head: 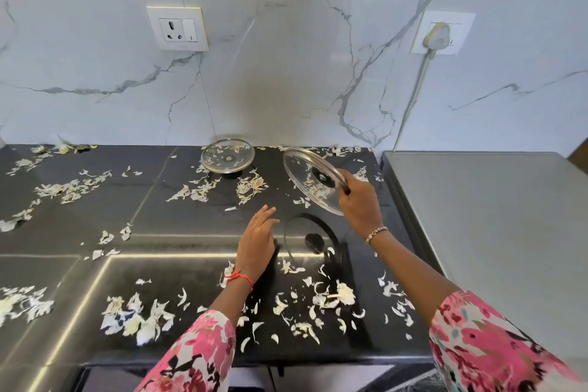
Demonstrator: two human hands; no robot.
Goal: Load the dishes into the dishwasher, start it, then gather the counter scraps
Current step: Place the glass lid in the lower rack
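My right hand (358,200) grips the rim of a glass lid (310,181) with a black knob and holds it tilted above the black counter (159,200). The lid's reflection shows on the counter below it. My left hand (257,239) hovers flat over the counter with straight fingers and holds nothing. A second glass lid (227,155) lies upside down near the wall. White peel scraps (331,296) are scattered all over the counter, with heaps at the front (136,318), in the middle (251,184) and at the left (66,189).
A grey appliance top (496,232) adjoins the counter on the right. The marble wall behind holds a socket (178,29) and a plugged-in white plug (440,35) whose cable runs down behind the appliance.
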